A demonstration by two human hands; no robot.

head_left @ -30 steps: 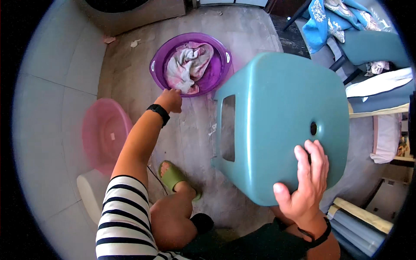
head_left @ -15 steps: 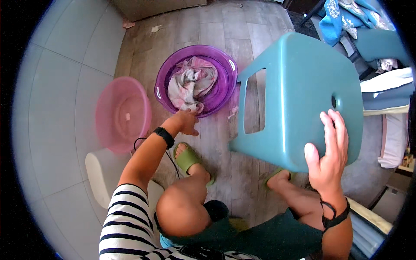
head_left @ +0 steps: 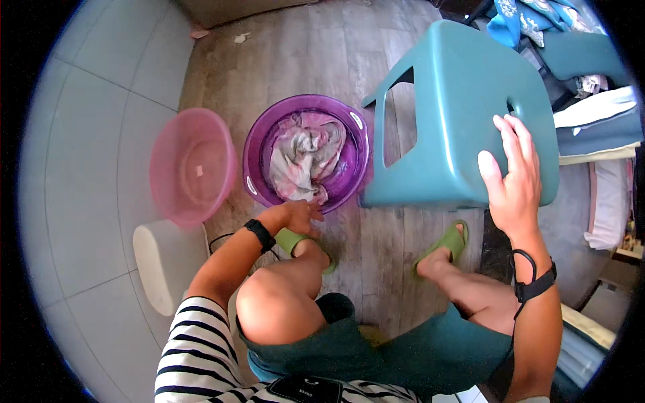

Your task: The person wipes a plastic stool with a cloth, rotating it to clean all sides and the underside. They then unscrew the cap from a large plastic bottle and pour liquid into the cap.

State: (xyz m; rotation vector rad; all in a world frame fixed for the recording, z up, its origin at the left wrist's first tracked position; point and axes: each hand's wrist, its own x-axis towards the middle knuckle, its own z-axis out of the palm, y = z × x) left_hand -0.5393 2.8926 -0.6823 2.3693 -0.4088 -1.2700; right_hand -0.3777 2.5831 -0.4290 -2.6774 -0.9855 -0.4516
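A purple basin (head_left: 356,168) stands on the floor before me with a wet, crumpled grey-and-pink cloth (head_left: 306,151) in it. My left hand (head_left: 299,217) is at the basin's near rim, fingers curled onto it. Part of the grip is hidden and slightly smeared. To the right, a teal plastic stool (head_left: 463,127) with a hole in its seat stands close beside the basin. My right hand (head_left: 516,176) lies on the seat near that hole, its fingers stretched out and holding nothing.
A pink basin (head_left: 225,144) stands left of the purple one, by the tiled wall (head_left: 87,168). Nearer me are a cream rounded box (head_left: 158,262) and a dark cable. My feet wear green slippers (head_left: 457,242). Fabrics and a chair (head_left: 581,60) crowd the right side.
The purple basin with its cloth has come nearer to me, along with my left hand. The stool and my right hand on it have shifted away from me.
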